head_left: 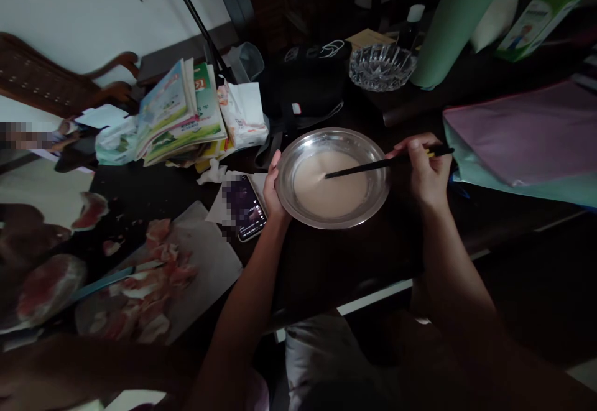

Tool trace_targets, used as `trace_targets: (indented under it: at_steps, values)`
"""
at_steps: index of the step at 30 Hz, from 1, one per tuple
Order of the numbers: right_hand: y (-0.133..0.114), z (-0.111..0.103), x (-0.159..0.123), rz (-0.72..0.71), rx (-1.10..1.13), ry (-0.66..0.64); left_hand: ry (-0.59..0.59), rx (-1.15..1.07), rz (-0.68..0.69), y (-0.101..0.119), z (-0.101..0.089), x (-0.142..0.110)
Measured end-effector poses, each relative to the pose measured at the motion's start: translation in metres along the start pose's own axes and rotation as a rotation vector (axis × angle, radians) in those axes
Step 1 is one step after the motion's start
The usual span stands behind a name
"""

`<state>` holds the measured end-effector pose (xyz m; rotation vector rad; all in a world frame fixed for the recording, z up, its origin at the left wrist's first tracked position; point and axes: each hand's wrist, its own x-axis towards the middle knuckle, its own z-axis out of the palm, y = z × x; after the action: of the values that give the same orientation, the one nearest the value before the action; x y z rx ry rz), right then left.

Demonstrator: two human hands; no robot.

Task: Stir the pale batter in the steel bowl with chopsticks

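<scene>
A round metal bowl (285, 194) with a pale, milky liquid (342, 196) inside sits before me on the dark table. My left hand (274, 190) grips its left rim, fingers along the outer side. Between the thumb and fingers of my right hand (426, 171) is a pair of dark chopsticks (373, 165), slanting down to the left. Their tips dip into the liquid near the middle of the bowl. A lit phone (247, 209) lies just left of my left wrist.
Fruit peels (158, 274) and a blue-handled knife (102, 281) lie on a pale sheet (209, 255) at left, near another person's arm (93, 361). Books (186, 112) and tissues (245, 109) are stacked behind. A glass ashtray (382, 66) stands at back, a pink-green folder (522, 137) at right.
</scene>
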<state>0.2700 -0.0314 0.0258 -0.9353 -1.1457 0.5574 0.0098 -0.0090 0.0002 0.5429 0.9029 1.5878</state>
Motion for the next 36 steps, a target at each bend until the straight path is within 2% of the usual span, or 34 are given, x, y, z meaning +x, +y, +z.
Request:
trace_targets:
  at_steps: [3, 9, 14, 20, 25, 31, 36]
  values:
    - [0.0022, -0.0022, 0.0010, -0.012, 0.024, 0.106, 0.005, 0.025, -0.002, 0.0007, 0.0007, -0.0003]
    - [0.0025, 0.0008, -0.0008, 0.041, 0.040, -0.044, -0.008, 0.017, 0.009, -0.0005, -0.0005, 0.0003]
    - [0.0051, -0.0041, 0.0016, -0.004, -0.003, 0.089, -0.010, 0.062, 0.009, -0.0006, -0.0025, 0.0018]
    - [-0.0003, -0.0001, -0.0002, 0.053, -0.012, -0.037, -0.012, 0.047, 0.015, -0.0007, -0.0019, 0.0017]
    - [0.0016, -0.0016, 0.0004, 0.027, -0.006, 0.076, -0.014, 0.018, 0.007, -0.0006, -0.0013, 0.0006]
    - [-0.0008, 0.0005, -0.0011, 0.061, -0.023, -0.047, -0.017, 0.032, 0.014, -0.0022, -0.0032, 0.0025]
    - [0.0014, -0.0022, 0.0007, 0.018, -0.014, 0.062, -0.005, 0.027, 0.009, -0.0017, -0.0020, 0.0020]
